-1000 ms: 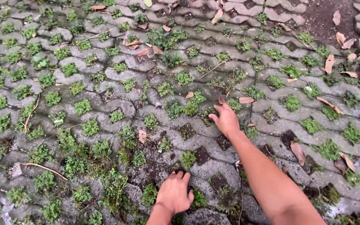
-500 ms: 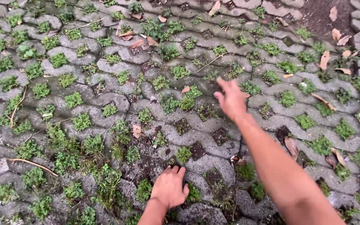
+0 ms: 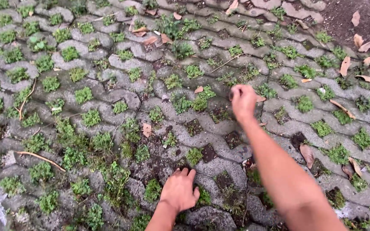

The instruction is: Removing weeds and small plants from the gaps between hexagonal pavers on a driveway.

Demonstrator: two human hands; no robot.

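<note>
Grey interlocking paving (image 3: 219, 164) covers the ground, its gaps filled with small green weed tufts (image 3: 83, 95). Dry brown leaves (image 3: 307, 154) lie scattered, mostly at right. Right hand (image 3: 243, 101) is raised above the paving, fingers curled closed; whether it holds anything cannot be told. Left hand (image 3: 179, 191) rests flat, fingers spread on dark soil (image 3: 157, 164), just beside a grass tuft (image 3: 204, 197).

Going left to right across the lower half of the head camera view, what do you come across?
Long brown twig → curled dry leaf → left hand flat on the paver → right hand, fingers closed → large brown leaf → mossy paver at the right edge.
</note>
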